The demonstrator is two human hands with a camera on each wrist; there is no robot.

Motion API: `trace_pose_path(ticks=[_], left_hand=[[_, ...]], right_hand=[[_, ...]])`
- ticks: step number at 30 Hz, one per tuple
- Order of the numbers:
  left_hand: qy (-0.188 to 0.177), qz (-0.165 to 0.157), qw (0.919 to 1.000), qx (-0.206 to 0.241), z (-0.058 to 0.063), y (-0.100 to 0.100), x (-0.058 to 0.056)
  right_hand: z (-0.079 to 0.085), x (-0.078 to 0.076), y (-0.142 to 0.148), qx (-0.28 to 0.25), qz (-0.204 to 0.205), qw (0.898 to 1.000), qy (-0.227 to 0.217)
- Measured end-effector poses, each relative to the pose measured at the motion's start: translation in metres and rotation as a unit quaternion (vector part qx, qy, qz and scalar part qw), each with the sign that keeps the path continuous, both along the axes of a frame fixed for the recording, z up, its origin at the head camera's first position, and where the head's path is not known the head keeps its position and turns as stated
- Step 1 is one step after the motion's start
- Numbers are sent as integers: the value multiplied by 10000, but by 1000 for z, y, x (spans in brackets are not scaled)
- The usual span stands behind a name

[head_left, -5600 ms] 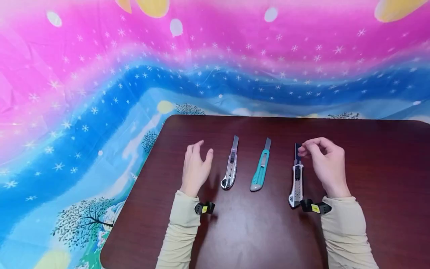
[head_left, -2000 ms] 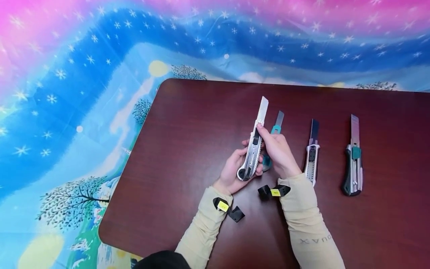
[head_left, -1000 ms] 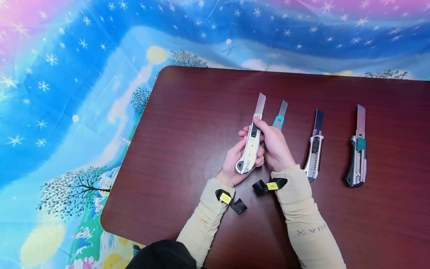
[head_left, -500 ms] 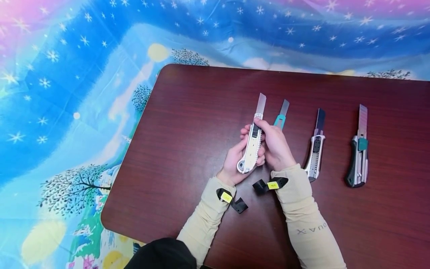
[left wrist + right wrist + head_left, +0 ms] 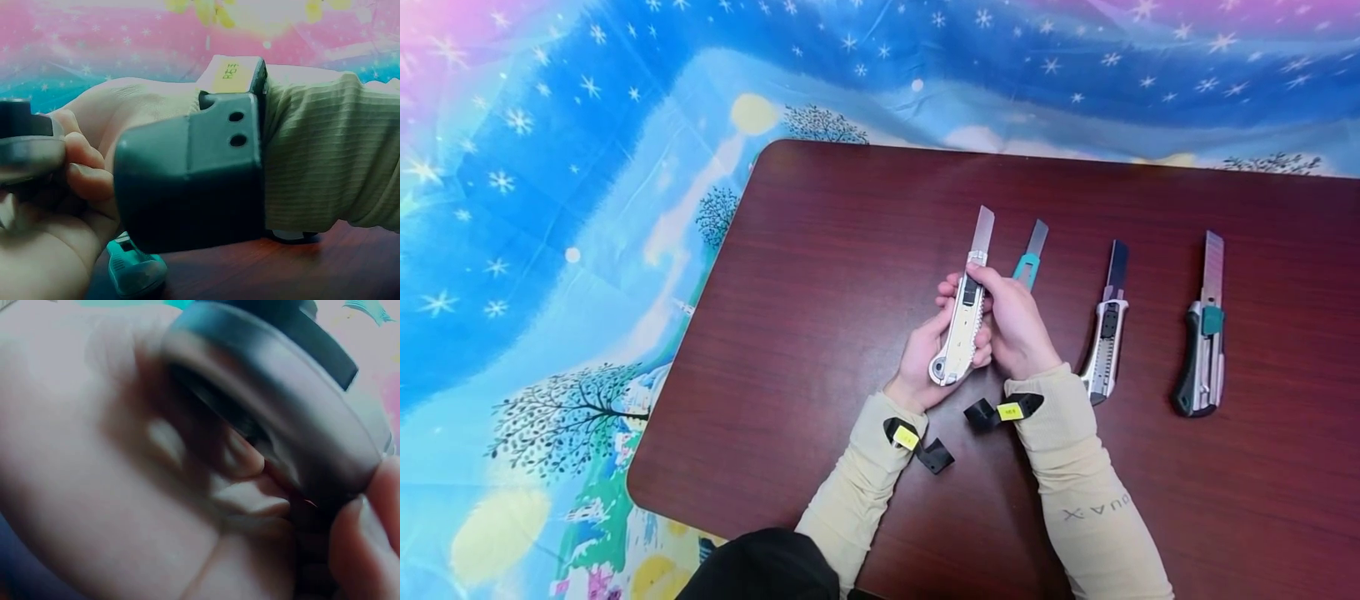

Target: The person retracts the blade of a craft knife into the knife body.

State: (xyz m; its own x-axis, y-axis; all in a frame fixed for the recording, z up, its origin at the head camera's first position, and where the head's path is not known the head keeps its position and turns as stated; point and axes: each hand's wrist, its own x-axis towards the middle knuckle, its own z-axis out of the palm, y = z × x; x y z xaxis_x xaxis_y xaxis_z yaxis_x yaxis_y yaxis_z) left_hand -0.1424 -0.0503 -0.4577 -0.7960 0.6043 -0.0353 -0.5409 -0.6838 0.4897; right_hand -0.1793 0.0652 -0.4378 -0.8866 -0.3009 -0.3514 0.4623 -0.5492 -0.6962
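A silver utility knife (image 5: 961,333) with its blade extended is held up over the table, blade pointing away. My left hand (image 5: 917,358) grips the lower handle, fingers wrapped round from behind. My right hand (image 5: 1018,325) holds the upper handle, its thumb on the front just above the black slider. Close up, the silver knife (image 5: 28,150) fills the left edge of the left wrist view, and its metal body (image 5: 281,394) crosses the right wrist view. Behind the right hand lies a teal utility knife (image 5: 1026,268), its lower part hidden.
On the dark red table (image 5: 775,333), a silver utility knife with a black blade (image 5: 1108,333) lies right of the right hand. Farther right is a black-and-grey utility knife with a green slider (image 5: 1210,321). A snowflake-patterned cloth (image 5: 587,208) hangs behind the table.
Earlier the silver knife lay on the table with the hands apart; both hands then lifted it. Over the last second the hands and knife stay nearly still, while the view shifts slightly.
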Motion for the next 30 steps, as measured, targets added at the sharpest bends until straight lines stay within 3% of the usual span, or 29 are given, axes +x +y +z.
trace_pose_path(ticks=[10,21,30], left_hand=[[80,46,9999,-103,2,-1,0],[-55,52,10000,-10,-2,-4,-1],[-143,112,9998,-39,-1,-6,-1]], right_hand=[[0,0,-1,-52,45,9999,99],[-3,1,-2,133,122,9997,180],[-2,1,-3,-10,265,9993,280]])
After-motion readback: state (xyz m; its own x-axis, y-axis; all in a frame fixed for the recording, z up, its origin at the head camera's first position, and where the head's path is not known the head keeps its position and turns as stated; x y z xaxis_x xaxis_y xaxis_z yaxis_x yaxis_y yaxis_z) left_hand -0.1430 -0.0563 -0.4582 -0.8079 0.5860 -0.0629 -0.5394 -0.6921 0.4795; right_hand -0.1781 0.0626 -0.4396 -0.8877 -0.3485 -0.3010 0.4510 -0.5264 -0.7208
